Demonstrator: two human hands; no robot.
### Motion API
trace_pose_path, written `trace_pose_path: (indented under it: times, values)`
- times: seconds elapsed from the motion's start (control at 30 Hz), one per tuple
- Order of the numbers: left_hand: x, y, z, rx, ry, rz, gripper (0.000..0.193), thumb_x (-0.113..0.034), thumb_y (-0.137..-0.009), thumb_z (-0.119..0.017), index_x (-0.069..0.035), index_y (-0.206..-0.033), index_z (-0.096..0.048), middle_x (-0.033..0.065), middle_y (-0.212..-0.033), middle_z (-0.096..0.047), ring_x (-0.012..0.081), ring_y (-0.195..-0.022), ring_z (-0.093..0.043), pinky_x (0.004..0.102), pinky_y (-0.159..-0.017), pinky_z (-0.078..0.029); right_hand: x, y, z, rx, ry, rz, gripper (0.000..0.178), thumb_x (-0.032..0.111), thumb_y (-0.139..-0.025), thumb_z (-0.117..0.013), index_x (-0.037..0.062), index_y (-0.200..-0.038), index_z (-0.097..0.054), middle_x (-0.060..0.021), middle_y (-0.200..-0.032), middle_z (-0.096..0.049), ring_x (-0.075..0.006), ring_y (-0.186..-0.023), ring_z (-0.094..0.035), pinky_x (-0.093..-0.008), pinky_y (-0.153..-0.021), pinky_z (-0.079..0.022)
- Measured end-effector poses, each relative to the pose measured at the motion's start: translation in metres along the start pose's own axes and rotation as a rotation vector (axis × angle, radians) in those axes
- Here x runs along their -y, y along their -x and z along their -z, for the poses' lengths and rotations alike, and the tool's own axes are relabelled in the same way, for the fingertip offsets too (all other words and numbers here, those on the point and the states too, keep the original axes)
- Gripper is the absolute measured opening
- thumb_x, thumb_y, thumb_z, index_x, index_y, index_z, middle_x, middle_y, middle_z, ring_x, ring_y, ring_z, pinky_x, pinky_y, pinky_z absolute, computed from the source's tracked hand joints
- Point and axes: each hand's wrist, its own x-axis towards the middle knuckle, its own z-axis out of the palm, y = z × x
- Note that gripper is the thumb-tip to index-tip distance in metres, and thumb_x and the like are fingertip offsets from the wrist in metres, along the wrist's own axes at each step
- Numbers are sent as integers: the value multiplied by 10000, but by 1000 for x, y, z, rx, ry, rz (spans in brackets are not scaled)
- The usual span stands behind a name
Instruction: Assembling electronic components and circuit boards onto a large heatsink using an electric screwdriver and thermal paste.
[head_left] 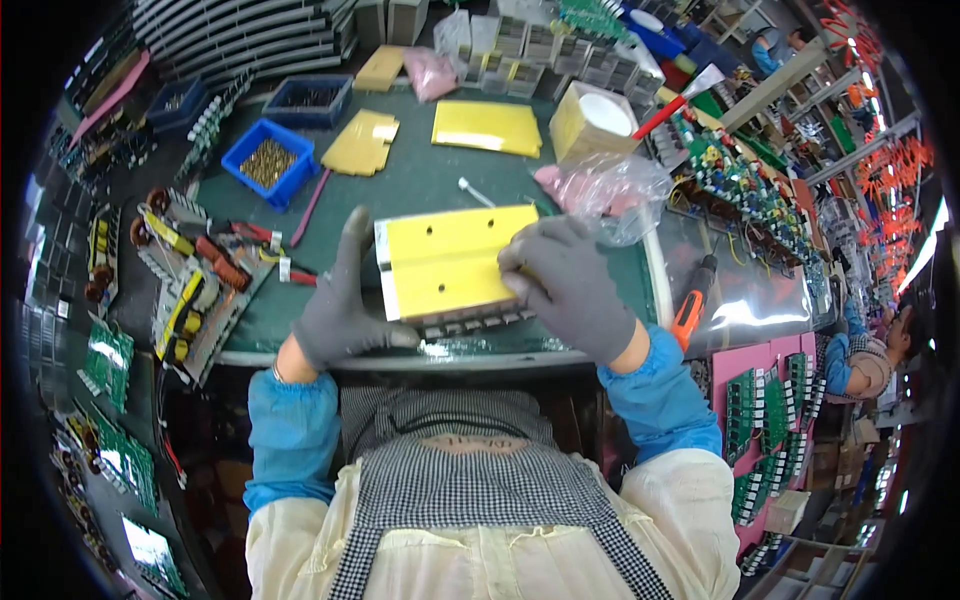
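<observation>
A yellow insulating sheet [450, 262] with dark round holes lies on a flat assembly in front of me, on the green work mat. Along the assembly's near edge a dark row of terminals [475, 324] shows. My left hand [345, 300], in a grey glove, is spread around the left end, thumb near the lower corner and fingers up along the side. My right hand [565, 280], gloved too, rests on the sheet's right part with thumb and fingers pinched together. Whatever is between those fingertips is hidden.
A blue bin of small brass-coloured hardware [266, 166] stands back left, near folded yellow sheets [486, 128]. An orange-handled screwdriver [692, 305] lies right, beyond a plastic bag [615, 200]. Wired coil assemblies [200, 275] sit left; green circuit boards [770, 410] lie on pink foam at right.
</observation>
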Motion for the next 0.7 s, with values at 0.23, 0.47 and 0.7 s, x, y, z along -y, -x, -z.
trace_pose_path:
  times: [0.23, 0.47, 0.7]
  values:
    - [-5, -1, -2, 36, 47, 1, 1533, -500, -510, -960, 21, -1554, 34, 311, -1499, -383, 390, -1422, -381, 420, -1147, -332, -7, 3, -4, -29, -45, 44, 177, 99, -791, -696, 105, -953, -624, -66, -924, -641, -272, -936, -616, -427, -895, -455]
    - [-5, 1, 0, 49, 50, -12, 1521, -423, -537, -972, -12, -1563, 73, 289, -1520, -367, 352, -1412, -398, 419, -1144, -328, -18, -13, 25, -86, -199, -14, 310, 132, -811, -738, 75, -1094, -626, -108, -1018, -648, -291, -962, -639, -396, -884, -501]
    - [-4, -1, -2, 54, 144, -29, 1544, -439, -534, -972, 1, -1551, 103, 290, -1519, -355, 360, -1415, -378, 410, -1158, -298, -146, -130, 50, -586, -1106, -751, 534, 250, -938, -655, 10, -1362, -437, -154, -1112, -601, -265, -868, -668, -345, -688, -600]
